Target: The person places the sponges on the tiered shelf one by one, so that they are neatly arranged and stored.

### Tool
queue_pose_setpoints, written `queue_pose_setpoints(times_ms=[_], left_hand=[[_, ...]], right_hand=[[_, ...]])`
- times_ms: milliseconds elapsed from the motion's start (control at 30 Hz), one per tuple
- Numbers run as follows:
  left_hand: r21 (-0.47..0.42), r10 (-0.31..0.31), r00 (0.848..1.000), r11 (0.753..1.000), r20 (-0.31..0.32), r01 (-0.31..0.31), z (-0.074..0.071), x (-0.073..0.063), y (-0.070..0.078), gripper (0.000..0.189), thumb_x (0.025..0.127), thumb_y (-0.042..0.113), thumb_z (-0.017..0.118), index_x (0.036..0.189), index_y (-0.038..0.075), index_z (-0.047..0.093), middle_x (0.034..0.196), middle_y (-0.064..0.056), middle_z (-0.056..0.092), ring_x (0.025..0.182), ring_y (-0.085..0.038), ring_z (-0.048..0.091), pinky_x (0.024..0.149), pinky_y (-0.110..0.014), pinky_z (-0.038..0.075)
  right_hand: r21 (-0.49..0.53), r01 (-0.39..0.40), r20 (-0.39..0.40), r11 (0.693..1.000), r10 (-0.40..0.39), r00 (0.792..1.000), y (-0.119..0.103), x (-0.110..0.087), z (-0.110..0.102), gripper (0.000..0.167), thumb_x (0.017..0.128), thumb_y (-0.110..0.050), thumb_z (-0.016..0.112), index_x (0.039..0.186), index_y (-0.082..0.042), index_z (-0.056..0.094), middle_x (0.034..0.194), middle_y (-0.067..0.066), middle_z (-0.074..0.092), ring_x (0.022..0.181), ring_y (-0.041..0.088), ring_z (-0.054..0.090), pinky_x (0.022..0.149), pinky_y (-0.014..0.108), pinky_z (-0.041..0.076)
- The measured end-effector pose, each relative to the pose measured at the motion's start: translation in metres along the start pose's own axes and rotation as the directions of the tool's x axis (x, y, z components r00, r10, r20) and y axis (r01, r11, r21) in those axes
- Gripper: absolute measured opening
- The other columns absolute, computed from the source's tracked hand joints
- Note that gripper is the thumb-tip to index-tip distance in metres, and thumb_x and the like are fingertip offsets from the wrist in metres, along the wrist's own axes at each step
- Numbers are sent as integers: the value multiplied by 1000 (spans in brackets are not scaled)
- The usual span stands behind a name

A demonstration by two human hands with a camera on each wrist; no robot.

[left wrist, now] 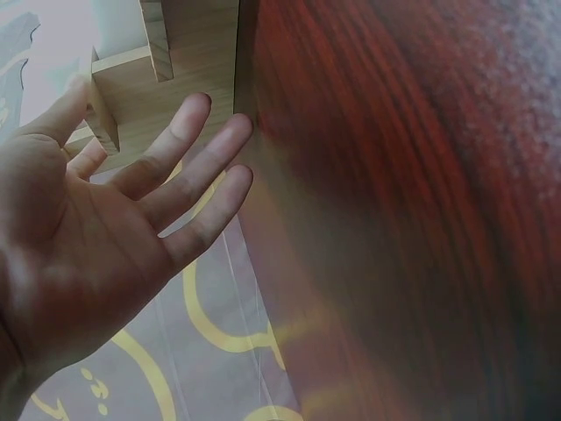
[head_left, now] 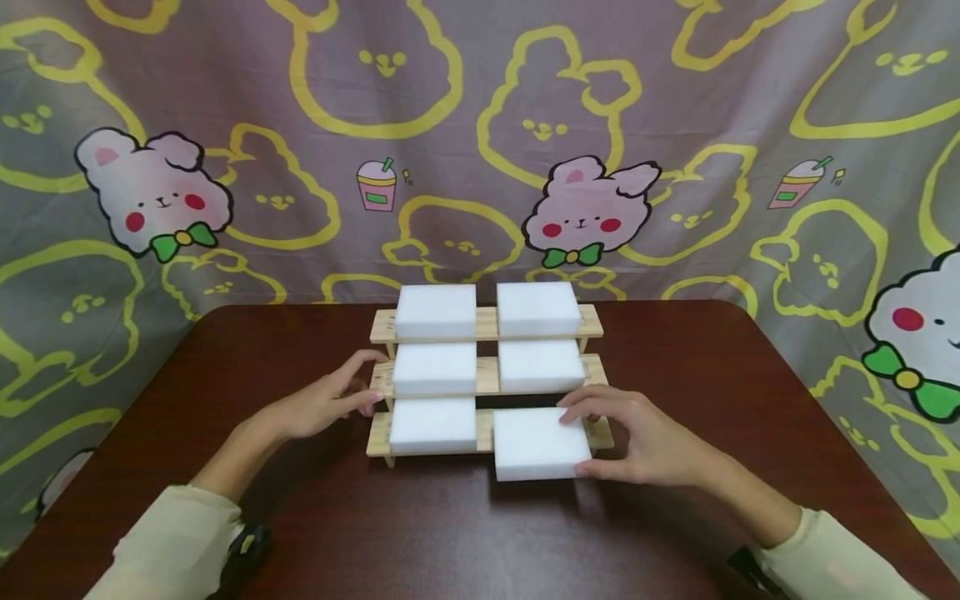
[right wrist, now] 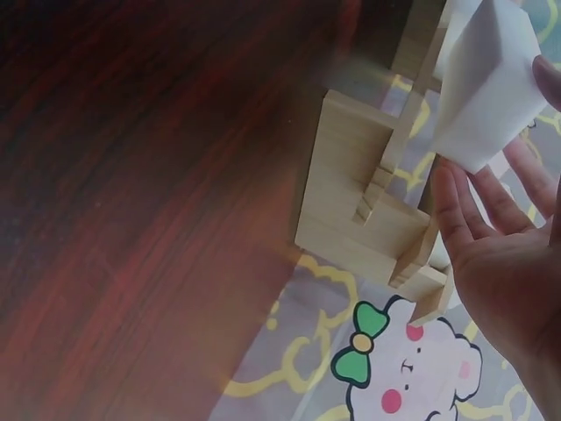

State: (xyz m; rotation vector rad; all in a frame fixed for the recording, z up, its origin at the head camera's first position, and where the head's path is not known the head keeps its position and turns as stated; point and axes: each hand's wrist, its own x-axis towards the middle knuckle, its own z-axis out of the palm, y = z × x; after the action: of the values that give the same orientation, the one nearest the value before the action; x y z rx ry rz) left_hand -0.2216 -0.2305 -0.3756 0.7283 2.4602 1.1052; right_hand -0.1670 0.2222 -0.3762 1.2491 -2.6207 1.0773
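A three-tiered wooden rack (head_left: 486, 323) stands on the table, with white foam blocks on its steps, two on the top, two on the middle and one at the lower left. My right hand (head_left: 652, 437) grips another white foam block (head_left: 536, 442) by its right side, thumb at the front and fingers at the back. That block (right wrist: 491, 88) hangs at the right half of the bottom step, jutting out over its front edge. My left hand (head_left: 318, 404) holds the left end of the middle step between thumb and index finger; its other fingers (left wrist: 206, 215) are extended.
The dark reddish-brown table (head_left: 360, 525) runs around the rack on all sides. Behind it hangs a grey curtain (head_left: 465, 167) with yellow outlines and cartoon animals. A dark band (head_left: 251, 540) sits at the left wrist.
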Motion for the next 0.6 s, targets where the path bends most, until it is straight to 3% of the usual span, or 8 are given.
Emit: queue_pose_setpoints(times_ms=[233,467,600], left_hand=[[0,-7,1000,1000,-1,7,0,0,0,52,110,25,54,151,10,24,93,-14,67,93,-30,63,77,-46,50],[-4,12,1000,1000,-1,-12,0,0,-1,52,110,24,54,151,10,25,92,-14,66,92,-29,63,76,-46,50],[-6,12,1000,1000,2,-12,0,1,-2,52,110,24,54,151,10,24,92,-14,67,93,-30,63,76,-46,50]], right_hand=[[-74,27,-9,997,-28,1000,3,0,4,48,76,-22,95,117,-19,69,130,1,65,110,15,60,75,30,51],[-208,1,19,978,3,1000,2,-1,4,48,76,-27,95,116,-18,71,131,0,65,115,17,62,86,35,54],[-275,-31,38,961,43,998,0,-1,4,49,76,-32,95,117,-18,72,131,4,64,113,19,62,83,34,54]])
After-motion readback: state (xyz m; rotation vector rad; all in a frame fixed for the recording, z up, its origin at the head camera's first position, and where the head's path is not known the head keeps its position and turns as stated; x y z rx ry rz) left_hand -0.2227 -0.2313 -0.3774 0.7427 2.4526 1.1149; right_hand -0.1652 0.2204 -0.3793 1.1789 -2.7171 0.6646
